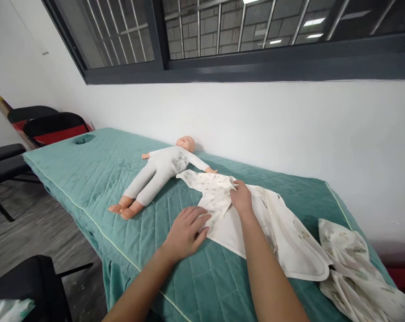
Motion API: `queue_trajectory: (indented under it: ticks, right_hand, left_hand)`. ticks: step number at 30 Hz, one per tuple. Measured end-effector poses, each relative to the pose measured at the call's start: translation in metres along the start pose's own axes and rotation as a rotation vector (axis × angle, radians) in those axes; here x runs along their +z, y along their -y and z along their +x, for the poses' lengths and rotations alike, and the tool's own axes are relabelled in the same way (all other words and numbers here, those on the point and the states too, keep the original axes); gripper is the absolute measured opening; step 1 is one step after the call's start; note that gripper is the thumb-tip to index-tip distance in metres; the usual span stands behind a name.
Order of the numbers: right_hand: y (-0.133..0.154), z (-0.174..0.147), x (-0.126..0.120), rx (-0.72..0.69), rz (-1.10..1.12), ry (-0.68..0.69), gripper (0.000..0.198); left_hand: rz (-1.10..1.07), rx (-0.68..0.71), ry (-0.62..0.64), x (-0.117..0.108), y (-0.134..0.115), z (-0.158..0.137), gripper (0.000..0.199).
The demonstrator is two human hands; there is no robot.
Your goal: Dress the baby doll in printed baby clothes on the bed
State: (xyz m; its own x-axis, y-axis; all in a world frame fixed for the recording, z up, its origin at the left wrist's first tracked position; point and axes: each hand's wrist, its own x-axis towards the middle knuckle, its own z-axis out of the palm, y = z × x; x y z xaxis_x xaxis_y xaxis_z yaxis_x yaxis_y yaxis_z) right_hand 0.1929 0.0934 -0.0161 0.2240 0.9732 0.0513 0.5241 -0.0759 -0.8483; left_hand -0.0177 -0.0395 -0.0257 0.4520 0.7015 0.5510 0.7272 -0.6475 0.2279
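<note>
A small white baby shirt (216, 190) with a faint print lies partly spread on the green quilted bed cover. My right hand (241, 197) pinches the shirt near its upper right edge. On the shirt's lower left edge rests my left hand (188, 230), its fingers stretched out. Behind the garment a baby doll (165, 163) in a white bodysuit lies on its back, head by the wall and legs toward the near left. One doll hand almost touches the shirt's sleeve. A white padded cloth (286, 237) spreads beneath and right of the shirt, partly hidden by my right arm.
The green quilted cover (71, 172) drapes over a bed with a hole at its far left end. A crumpled printed cloth (353, 268) lies at the right. Black chairs (31, 281) stand at the left. A white wall (256, 120) with a barred window borders the far side.
</note>
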Motion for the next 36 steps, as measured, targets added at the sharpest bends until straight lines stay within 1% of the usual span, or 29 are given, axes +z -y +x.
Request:
queue_trajectory:
  ticks: [3, 6, 10, 13, 17, 20, 22, 26, 30, 33, 35, 36]
  right_hand:
    - [0.005, -0.006, -0.001, -0.034, -0.100, -0.016, 0.050]
    - [0.007, -0.009, -0.003, -0.071, -0.166, -0.046, 0.051]
    - [0.005, -0.009, -0.003, -0.078, -0.231, -0.036, 0.050]
    - [0.006, -0.008, -0.002, -0.055, -0.285, -0.009, 0.049]
    - [0.011, -0.009, -0.003, -0.028, -0.367, 0.048, 0.049]
    - [0.012, -0.009, -0.009, -0.006, -0.418, 0.086, 0.051]
    - [0.012, -0.009, -0.015, 0.013, -0.439, 0.084, 0.051]
    - [0.013, -0.009, -0.022, 0.048, -0.473, 0.031, 0.052]
    - [0.014, -0.011, -0.018, 0.078, -0.515, 0.043, 0.050]
    - [0.012, -0.009, -0.017, 0.108, -0.466, 0.048, 0.049]
    - [0.010, -0.006, -0.018, 0.122, -0.354, 0.035, 0.048]
    - [0.010, -0.004, -0.018, 0.121, -0.298, 0.030, 0.047]
  left_hand:
    - [-0.027, -0.023, 0.110, 0.001, -0.011, -0.004, 0.039]
    - [0.015, -0.091, 0.134, 0.003, -0.011, -0.002, 0.039]
    - [0.067, -0.107, 0.124, 0.006, -0.009, -0.002, 0.026]
    - [0.086, -0.120, 0.115, 0.006, -0.008, -0.004, 0.027]
    - [0.136, -0.134, 0.056, 0.006, -0.010, -0.002, 0.019]
    - [0.137, -0.093, -0.027, 0.008, -0.020, 0.004, 0.019]
    - [0.112, -0.043, -0.048, 0.012, -0.027, 0.008, 0.018]
    - [0.070, 0.032, 0.028, 0.020, -0.036, 0.013, 0.022]
    - [0.019, 0.002, 0.153, 0.021, -0.037, 0.015, 0.025]
    - [-0.049, -0.058, 0.193, 0.019, -0.036, 0.016, 0.023]
    - [-0.140, -0.106, 0.177, 0.018, -0.034, 0.018, 0.022]
    - [-0.217, -0.162, 0.151, 0.018, -0.032, 0.018, 0.023]
